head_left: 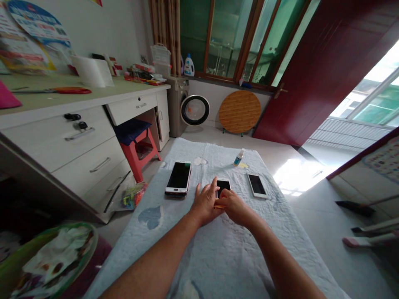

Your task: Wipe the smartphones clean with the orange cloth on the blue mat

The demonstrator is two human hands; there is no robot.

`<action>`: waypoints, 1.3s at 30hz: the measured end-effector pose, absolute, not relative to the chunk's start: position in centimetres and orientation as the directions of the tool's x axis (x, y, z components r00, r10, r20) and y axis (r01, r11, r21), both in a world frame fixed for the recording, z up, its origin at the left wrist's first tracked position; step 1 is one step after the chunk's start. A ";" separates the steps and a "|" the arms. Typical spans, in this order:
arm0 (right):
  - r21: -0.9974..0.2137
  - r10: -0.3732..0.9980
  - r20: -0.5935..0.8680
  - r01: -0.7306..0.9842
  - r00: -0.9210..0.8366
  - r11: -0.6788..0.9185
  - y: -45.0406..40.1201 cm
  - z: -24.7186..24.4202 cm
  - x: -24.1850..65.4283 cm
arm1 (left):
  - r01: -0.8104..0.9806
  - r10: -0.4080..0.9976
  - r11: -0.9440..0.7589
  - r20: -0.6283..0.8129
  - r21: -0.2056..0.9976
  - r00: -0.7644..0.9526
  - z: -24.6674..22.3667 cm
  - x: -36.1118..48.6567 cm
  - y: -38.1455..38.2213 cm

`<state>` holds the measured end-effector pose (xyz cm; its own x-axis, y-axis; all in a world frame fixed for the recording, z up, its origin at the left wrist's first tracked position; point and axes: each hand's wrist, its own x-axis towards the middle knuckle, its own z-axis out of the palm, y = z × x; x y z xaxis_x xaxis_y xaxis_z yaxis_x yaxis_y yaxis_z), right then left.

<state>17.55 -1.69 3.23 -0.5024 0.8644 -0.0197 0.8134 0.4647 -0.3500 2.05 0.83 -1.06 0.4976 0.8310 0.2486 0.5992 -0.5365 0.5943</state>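
Observation:
A white phone (223, 185) with a dark screen lies on the light blue cloth (199, 257), between and just beyond my hands. My left hand (205, 202) rests at its left edge, fingers stretched and apart. Fingers curled, my right hand (235, 206) is over the near end of the phone and covers part of it. A thin orange item (219, 206) shows at the right fingertips, close to the left hand; its kind is unclear. Left of the hands lies a larger white phone (179, 176), apparently stacked on something dark. Another white phone (257, 185) lies to the right.
A small spray bottle (239, 158) stands toward the far edge of the cloth. A red stool (140, 151) and a white desk (84, 141) are on the left. Near the front left is a bin (95, 241) with waste in it. A washing machine (178, 106) has its door open.

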 end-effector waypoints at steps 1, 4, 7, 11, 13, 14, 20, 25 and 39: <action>-0.350 0.869 -0.006 0.815 -0.495 0.462 -1.7 3.1 17.7 | 0.592 0.828 -0.539 0.248 0.600 0.503 -1.0 2.0 0.9; -0.342 0.902 0.031 0.843 -0.432 0.415 -1.3 2.7 18.6 | 0.563 0.816 -0.543 0.234 0.623 0.528 -0.9 1.9 0.9; -0.330 0.947 0.084 0.889 -0.309 0.319 -0.7 1.9 19.7 | 0.546 0.806 -0.546 0.221 0.636 0.549 -0.8 1.9 0.9; -0.262 0.982 0.142 0.952 -0.123 0.157 0.3 0.5 20.8 | 0.557 0.809 -0.547 0.222 0.624 0.545 -1.0 1.9 0.9; -0.219 0.988 0.148 0.973 -0.042 0.074 0.6 0.1 20.9 | 0.558 0.806 -0.552 0.225 0.620 0.547 -1.2 1.9 0.9; -0.206 0.989 0.147 0.977 -0.020 0.051 0.7 0.0 20.7 | 0.554 0.803 -0.557 0.231 0.619 0.549 -1.3 1.9 0.9; -0.250 0.982 0.136 0.955 -0.128 0.159 -0.1 1.0 19.1 | 0.573 0.802 -0.578 0.278 0.581 0.528 -1.4 1.9 1.1; -0.347 0.937 0.130 0.870 -0.324 0.349 -1.0 1.8 18.3 | 0.603 0.833 -0.537 0.257 0.590 0.490 -1.4 1.9 1.0; -0.275 0.980 0.136 0.945 -0.144 0.177 0.5 0.7 19.2 | 0.693 0.859 -0.492 0.168 0.527 0.483 -0.9 2.0 0.8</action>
<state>19.21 0.48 0.68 -0.1436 0.9803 0.1358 0.9451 0.1765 -0.2751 2.00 0.81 -0.93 0.4830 0.8594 0.1680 0.6928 -0.4924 0.5269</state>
